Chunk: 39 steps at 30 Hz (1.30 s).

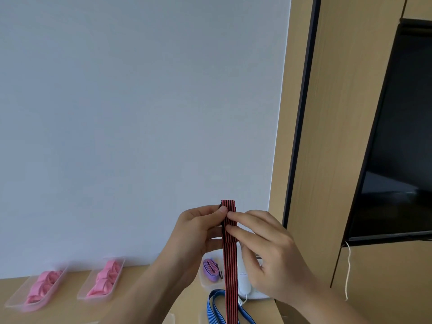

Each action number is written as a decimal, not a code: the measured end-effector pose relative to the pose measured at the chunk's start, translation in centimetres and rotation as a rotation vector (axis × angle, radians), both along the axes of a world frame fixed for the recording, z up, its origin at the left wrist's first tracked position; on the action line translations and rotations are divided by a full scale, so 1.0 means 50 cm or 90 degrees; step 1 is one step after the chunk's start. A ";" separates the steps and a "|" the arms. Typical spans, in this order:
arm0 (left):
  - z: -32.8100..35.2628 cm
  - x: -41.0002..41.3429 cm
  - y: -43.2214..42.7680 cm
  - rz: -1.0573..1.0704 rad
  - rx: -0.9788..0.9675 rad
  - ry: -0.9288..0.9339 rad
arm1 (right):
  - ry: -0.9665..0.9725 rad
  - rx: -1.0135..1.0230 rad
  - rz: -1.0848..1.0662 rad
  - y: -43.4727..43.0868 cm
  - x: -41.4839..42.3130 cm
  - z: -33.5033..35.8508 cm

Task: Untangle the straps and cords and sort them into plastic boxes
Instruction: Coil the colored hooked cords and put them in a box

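Low in the middle of the frame we see a red-and-black striped strap (pixel 230 232) held upright, its folded top pinched by the left hand (pixel 198 228) and by the right hand (pixel 268 251) with its fingertips; its tail hangs past a coiled purple strap (pixel 209 268) and a blue strap (pixel 216 307). At lower left, a clear box (pixel 14 302) and a second box (pixel 82 296) hold pink straps (pixel 42 286) on the wooden table (pixel 70 316)

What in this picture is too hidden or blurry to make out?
Head view:
- Red striped strap: lower end cut off by the bottom edge.
- Blue strap: runs off the same edge.
- White object: mostly behind the right hand; unidentifiable.
- Pink straps on the left: blurred, uncountable.
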<state>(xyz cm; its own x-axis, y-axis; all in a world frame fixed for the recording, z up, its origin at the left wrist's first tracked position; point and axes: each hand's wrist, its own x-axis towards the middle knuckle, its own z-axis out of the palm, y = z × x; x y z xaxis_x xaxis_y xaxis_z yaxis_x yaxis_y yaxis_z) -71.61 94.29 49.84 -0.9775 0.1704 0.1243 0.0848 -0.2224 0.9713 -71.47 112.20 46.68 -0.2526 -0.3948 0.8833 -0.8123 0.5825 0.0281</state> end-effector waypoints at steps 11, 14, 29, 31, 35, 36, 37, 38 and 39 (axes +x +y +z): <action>-0.008 0.004 0.021 0.046 -0.095 0.072 | -0.215 -0.255 0.003 -0.013 0.004 0.031; -0.007 0.005 0.023 0.025 -0.094 0.078 | -0.431 -0.231 0.056 0.001 -0.010 0.047; -0.060 0.015 0.067 0.005 -0.018 -0.034 | -0.405 -0.393 0.072 0.026 -0.035 0.053; -0.067 0.016 0.072 0.006 -0.026 -0.038 | -0.390 -0.395 0.072 0.025 -0.039 0.047; -0.067 0.010 0.074 0.026 -0.030 -0.031 | -0.391 -0.377 0.119 0.036 -0.043 0.041; -0.065 0.009 0.075 0.023 -0.022 -0.029 | -0.396 -0.378 0.128 0.040 -0.043 0.042; -0.064 0.008 0.077 0.019 -0.015 -0.027 | -0.402 -0.384 0.136 0.043 -0.044 0.042; -0.064 0.007 0.080 0.016 -0.012 -0.024 | -0.408 -0.390 0.143 0.046 -0.045 0.043; -0.065 0.006 0.082 0.016 -0.011 -0.021 | -0.409 -0.391 0.145 0.047 -0.046 0.043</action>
<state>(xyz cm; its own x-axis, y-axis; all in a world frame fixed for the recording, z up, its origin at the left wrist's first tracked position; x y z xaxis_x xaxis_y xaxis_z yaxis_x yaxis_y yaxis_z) -71.32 98.41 46.57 -0.9850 0.1479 0.0887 0.0573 -0.2044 0.9772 -73.75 114.57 48.81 -0.7416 -0.0028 0.6709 -0.6615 0.1694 -0.7305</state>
